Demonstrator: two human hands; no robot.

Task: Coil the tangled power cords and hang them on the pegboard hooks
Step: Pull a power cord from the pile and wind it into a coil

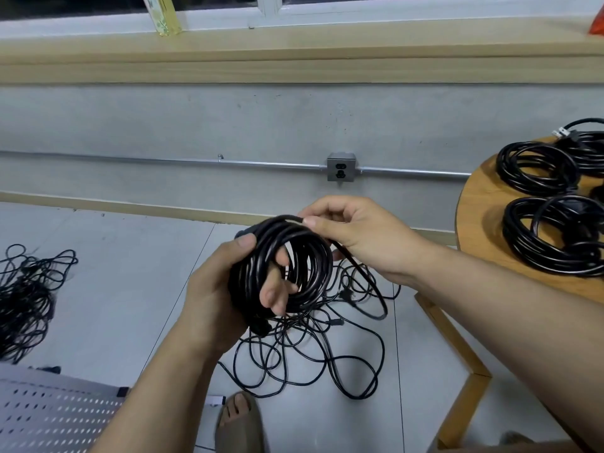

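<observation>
While the left grip (225, 289) curls round the coil (305, 238), thumb on its upper-left rim and fingers poking through the middle, the right grip (359, 237) pinches the free strand (371, 282) between thumb and forefinger at the coil's top right. The coil hangs in the air between the two hands, above the tangle (310, 351) on the floor (130, 289). The strand runs from the pinch down to the right into that tangle. The cord looks light, limp and smooth-jacketed, yet springy enough that the loops would likely fan out if the left grip slackens. The safest hold, I judge, is round the whole bundle at one side, with the other hand feeding slack close to the coil. Plugs in the tangle may snag as cord is drawn up. No true container shows. The round wooden counter (483, 223) at right carries wound cords: a far bundle (536, 168), a near bundle (552, 237), and a third bundle (588, 148) cut by the frame's edge. A perforated pegboard (49, 416) lies at near left, and no hooks can be made out on it. A second tangle (26, 299) lies on the floor at the left edge.
</observation>
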